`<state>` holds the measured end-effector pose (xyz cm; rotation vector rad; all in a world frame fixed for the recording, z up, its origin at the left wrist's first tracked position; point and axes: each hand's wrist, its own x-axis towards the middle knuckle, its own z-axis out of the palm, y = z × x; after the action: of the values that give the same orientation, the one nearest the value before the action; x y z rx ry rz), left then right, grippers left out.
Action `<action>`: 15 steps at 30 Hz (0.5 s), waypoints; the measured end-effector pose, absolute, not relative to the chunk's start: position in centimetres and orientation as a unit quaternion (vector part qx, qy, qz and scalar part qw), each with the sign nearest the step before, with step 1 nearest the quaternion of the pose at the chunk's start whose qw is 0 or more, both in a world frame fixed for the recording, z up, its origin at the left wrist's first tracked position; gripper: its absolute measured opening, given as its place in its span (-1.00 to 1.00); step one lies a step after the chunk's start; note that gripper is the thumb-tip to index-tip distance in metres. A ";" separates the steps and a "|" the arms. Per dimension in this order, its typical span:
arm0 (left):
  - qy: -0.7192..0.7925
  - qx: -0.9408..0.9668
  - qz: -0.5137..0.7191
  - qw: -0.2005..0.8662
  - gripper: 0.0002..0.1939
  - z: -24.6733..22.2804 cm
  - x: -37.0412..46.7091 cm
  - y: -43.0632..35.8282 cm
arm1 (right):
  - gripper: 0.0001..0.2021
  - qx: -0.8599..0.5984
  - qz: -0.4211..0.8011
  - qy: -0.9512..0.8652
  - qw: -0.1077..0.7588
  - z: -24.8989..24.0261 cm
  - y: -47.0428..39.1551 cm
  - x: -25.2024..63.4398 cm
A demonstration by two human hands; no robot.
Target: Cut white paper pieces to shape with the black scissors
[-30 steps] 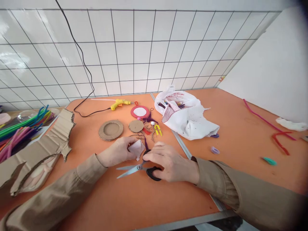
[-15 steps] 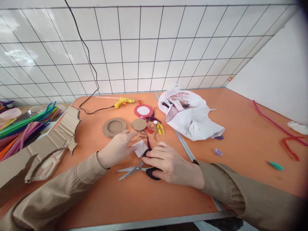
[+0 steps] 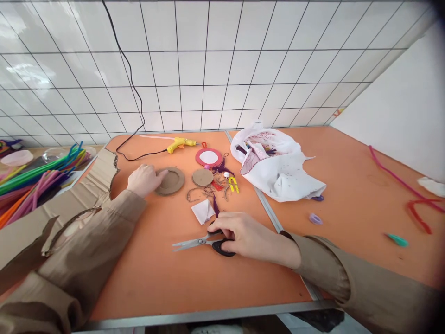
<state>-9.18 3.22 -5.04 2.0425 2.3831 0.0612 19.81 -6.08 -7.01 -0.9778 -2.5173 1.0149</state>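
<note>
My right hand grips the black handles of the scissors, whose blades point left and are slightly parted above the orange table. At the left edge of a cardboard ring rests my left hand, thumb touching the ring's rim and fingers apart. Right of the ring lies a round cardboard disc. A folded white cloth piece is just above the scissors. Behind the disc sits a red-rimmed white circle. Purple tassels, cardboard scraps and a yellow bent piece lie beside the disc.
A yellow glue gun with a black cord lies at the back. Torn cardboard and pipe cleaners are at left. Right of centre sits a white bag; a purple ring and green piece lie beyond it.
My left hand has moved left and back, from near the white cloth to the cardboard ring. The scissors' blades have come closer together in my right hand. The view has shifted slightly.
</note>
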 end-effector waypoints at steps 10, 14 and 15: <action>0.735 0.678 0.016 -0.001 -0.65 -6.0 -9.7 4.1 | -0.79 -0.291 0.369 -0.875 0.114 -6.6 -6.0 20.0; 0.727 0.687 0.023 0.002 -0.69 -6.1 -10.0 4.4 | -0.85 -0.276 0.359 -0.887 0.095 -6.4 -5.9 20.2; 0.726 0.687 0.024 0.003 -0.69 -6.1 -10.1 4.4 | -0.86 -0.273 0.353 -0.891 0.091 -6.4 -5.9 20.2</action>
<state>-10.06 4.38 -6.05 2.1553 2.2757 0.0756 20.21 -5.87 -6.43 -0.8108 -2.6469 1.0482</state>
